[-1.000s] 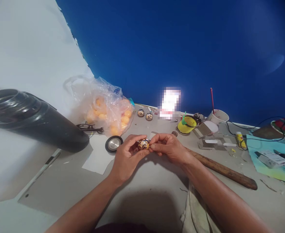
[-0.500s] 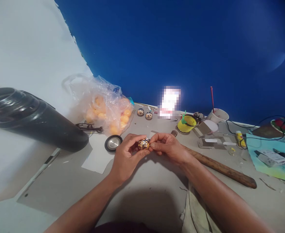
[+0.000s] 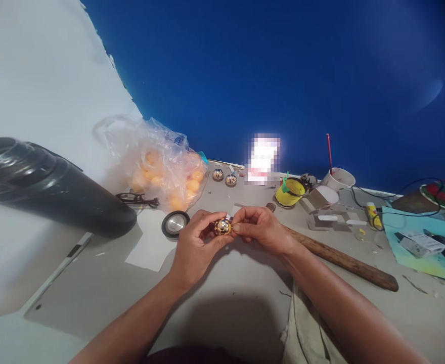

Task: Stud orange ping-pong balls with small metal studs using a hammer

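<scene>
A dark, open-mouthed flask (image 3: 67,187) leans at far left beside a pair of eyeglasses (image 3: 137,199), which lie folded just off the working space. A clear plastic bag (image 3: 142,134) of orange balls (image 3: 194,185) slumps against the wall, probably set there to be within reach. In front, a black-rimmed metal disc (image 3: 176,223), seemingly a flask lid, overlaps a white sheet (image 3: 146,247).

At center, the left hand (image 3: 195,242) pinches a gold-and-dark patterned ball (image 3: 223,226) between thumb and fingers, raised above the gray table (image 3: 230,283), apparently to hold it steady with its near face exposed. Behind it, two similar patterned balls (image 3: 218,174) sit near the wall, clear of the hands. A bright, blurred screen (image 3: 263,156) stands upright at the back.

The right hand (image 3: 262,230) meets the ball's right edge, thumb and forefinger pressed together, likely for fine control; whether something thin lies between them cannot be told. Beyond are a yellow cup (image 3: 290,192), a wooden handle (image 3: 344,258) running under the right forearm, and a white cup (image 3: 342,178) keeping a red stick (image 3: 329,154) upright. At far right, a small white box (image 3: 421,243) rests on a turquoise sheet (image 3: 393,242).
</scene>
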Available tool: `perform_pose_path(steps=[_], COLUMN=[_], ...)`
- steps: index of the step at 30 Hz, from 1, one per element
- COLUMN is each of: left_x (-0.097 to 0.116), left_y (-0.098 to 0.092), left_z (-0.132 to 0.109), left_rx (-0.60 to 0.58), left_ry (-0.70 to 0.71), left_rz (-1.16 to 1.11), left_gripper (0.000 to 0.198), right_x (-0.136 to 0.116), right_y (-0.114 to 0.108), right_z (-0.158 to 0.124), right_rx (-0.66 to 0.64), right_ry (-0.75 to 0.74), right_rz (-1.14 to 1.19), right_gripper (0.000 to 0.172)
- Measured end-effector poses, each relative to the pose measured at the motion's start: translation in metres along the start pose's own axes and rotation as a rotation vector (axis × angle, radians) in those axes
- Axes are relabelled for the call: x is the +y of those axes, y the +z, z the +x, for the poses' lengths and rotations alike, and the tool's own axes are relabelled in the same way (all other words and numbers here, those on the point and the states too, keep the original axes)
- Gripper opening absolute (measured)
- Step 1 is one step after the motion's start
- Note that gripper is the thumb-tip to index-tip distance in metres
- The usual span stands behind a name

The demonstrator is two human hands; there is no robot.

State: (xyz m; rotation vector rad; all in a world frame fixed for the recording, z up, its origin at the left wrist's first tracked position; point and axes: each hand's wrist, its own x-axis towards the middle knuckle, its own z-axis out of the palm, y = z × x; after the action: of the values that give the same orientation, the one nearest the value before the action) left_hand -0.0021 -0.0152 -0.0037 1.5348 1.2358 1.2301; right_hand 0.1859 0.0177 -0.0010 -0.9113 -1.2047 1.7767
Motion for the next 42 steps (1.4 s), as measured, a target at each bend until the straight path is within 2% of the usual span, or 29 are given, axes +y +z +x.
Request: perform_pose_path(steps=[6, 14, 20, 24, 29, 36, 42], left_x=[0.0, -0.002, 0.001, 0.0, 0.002, 0.006, 0.007], left_y=[0.001, 0.002, 0.002, 0.002, 0.003, 0.005, 0.005], left_z=[0.0, -0.001, -0.001, -0.001, 0.0, -0.001, -0.001], left_rx=[-0.022, -0.022, -0.016, -0.041, -0.086, -0.137, -0.146], left_ry=[-0.05, -0.052, -0.044, -0.1, -0.183, -0.195, -0.271], left_rz=[-0.054, -0.062, -0.021, -0.076, -0.149, -0.184, -0.208], left_gripper=[0.034, 0.035, 0.033, 0.032, 0.034, 0.036, 0.035], right_x=[-0.005, -0.003, -0.004, -0.004, -0.003, -0.011, -0.013], right_y=[-0.002, 0.0, 0.001, -0.003, -0.011, -0.019, -0.015], right_z=[-0.001, -0.001, -0.002, -0.003, -0.002, -0.001, -0.004], right_rx=[-0.019, -0.051, -0.053, -0.081, -0.188, -0.295, -0.25], right_ry=[-0.023, -0.075, -0.146, -0.167, -0.139, -0.027, -0.023], right_rz=[-0.142, -0.172, -0.248, -0.318, -0.321, -0.244, -0.321], right_gripper=[0.033, 0.033, 0.018, 0.008, 0.006, 0.014, 0.005])
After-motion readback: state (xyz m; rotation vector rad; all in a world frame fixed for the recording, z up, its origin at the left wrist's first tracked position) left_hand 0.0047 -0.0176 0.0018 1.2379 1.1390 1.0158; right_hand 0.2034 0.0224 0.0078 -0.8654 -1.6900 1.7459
